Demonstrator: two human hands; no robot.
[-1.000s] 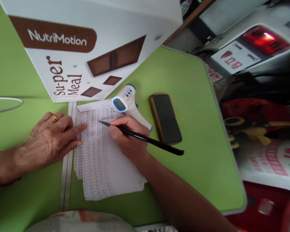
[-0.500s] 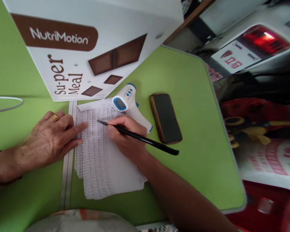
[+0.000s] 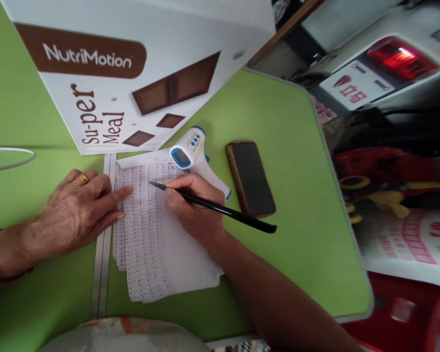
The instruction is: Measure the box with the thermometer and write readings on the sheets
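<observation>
Several sheets of paper (image 3: 150,244), partly covered with rows of dense handwriting, lie stacked on the green table (image 3: 308,195). My right hand (image 3: 194,205) grips a black pen (image 3: 223,210), whose tip is at the written rows in the upper part of the top sheet. At the left edge of the papers rests my left hand (image 3: 80,205), with a gold ring on it; its index finger is stretched onto the sheet and its other fingers are partly bent. A white and blue infrared thermometer (image 3: 188,151) lies at the top of the papers, its handle partly behind my right hand.
Behind the papers stands a big white carton (image 3: 168,44) with brown print. A dark-screened phone (image 3: 251,178) in a brown case lies right of the thermometer. A white cable (image 3: 22,150) curves in from the left. A red chair (image 3: 403,308) is beyond the table's right edge.
The pen has shifted slightly to the right, and its rear end is a little higher. My left hand stays in the same place on the paper.
</observation>
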